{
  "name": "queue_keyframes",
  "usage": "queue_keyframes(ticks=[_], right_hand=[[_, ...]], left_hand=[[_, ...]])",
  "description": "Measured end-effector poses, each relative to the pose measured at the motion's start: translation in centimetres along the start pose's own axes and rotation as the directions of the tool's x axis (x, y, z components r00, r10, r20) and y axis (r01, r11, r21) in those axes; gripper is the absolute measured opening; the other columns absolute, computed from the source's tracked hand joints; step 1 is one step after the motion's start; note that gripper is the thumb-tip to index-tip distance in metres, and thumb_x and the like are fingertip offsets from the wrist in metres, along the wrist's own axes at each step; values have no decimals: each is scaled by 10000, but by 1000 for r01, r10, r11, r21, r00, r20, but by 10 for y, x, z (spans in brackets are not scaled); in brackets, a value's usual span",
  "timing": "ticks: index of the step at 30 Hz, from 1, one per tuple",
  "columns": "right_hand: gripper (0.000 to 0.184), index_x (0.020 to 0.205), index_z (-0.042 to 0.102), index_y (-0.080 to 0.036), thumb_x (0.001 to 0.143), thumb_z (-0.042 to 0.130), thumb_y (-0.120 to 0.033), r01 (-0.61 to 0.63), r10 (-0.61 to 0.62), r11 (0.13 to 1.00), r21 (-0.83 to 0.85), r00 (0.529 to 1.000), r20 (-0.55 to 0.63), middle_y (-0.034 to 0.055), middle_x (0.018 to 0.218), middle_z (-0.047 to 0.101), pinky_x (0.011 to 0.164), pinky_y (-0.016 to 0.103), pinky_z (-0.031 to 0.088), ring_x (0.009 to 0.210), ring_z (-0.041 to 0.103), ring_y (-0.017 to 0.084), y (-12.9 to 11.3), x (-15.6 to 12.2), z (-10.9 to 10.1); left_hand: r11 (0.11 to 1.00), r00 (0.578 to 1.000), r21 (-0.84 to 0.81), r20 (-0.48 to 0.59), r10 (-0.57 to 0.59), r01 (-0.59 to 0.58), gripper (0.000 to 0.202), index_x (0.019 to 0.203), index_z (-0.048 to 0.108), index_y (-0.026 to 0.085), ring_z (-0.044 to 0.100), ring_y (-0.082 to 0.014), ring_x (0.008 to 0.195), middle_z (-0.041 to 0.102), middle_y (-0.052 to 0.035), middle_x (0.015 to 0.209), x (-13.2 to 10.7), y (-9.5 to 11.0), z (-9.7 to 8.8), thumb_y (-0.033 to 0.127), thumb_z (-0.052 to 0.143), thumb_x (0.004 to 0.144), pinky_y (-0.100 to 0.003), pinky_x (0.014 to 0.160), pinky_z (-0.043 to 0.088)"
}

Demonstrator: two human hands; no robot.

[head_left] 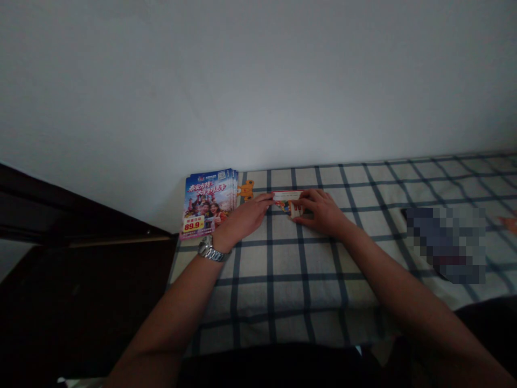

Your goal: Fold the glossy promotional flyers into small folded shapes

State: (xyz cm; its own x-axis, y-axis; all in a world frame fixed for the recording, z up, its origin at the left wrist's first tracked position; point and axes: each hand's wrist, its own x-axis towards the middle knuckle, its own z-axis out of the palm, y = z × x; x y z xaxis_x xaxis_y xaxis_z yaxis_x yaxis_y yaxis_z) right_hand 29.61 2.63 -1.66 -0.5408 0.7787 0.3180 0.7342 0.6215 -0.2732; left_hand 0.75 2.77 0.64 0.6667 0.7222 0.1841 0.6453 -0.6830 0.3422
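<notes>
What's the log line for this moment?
left hand: pressing flyer | right hand: pinching flyer | stack: left of hands | surface: checked sheet

Home bedroom, by the look of it. A bed (283, 328) under a cream fabric sheet with dark blue check (323, 269) sits flush against a plain white painted wall (258, 81). Dark brown wooden furniture (60, 226) stands right at its left end.

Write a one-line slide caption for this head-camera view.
Left hand steadies and right hand pinches a folded leaflet on a checked sheet, beside a stack of flyers.
</notes>
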Motion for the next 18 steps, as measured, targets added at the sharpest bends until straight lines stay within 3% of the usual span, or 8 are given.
queue_keyframes(ticks=[9,18], right_hand=[[493,1345,699,-277,913,729,-511,8,-8,1000,5,1000,3,125,1288,634,1009,512,471,1203,562,350,2,0,2],[477,1330,702,-278,918,722,-517,20,-20,1000,6,1000,-15,128,1278,637,988,503,475,1181,568,346,2,-1,2]], left_hand=[[997,1000,83,9,0,0,369,1323,614,132,565,-233,1393,545,-125,1528,2,2,3,77,419,1014,-417,1180,506],[995,991,77,-123,-54,64,303,1270,663,150,647,-228,1239,628,-102,1404,5,8,8,208,447,1066,-417,1112,548]])
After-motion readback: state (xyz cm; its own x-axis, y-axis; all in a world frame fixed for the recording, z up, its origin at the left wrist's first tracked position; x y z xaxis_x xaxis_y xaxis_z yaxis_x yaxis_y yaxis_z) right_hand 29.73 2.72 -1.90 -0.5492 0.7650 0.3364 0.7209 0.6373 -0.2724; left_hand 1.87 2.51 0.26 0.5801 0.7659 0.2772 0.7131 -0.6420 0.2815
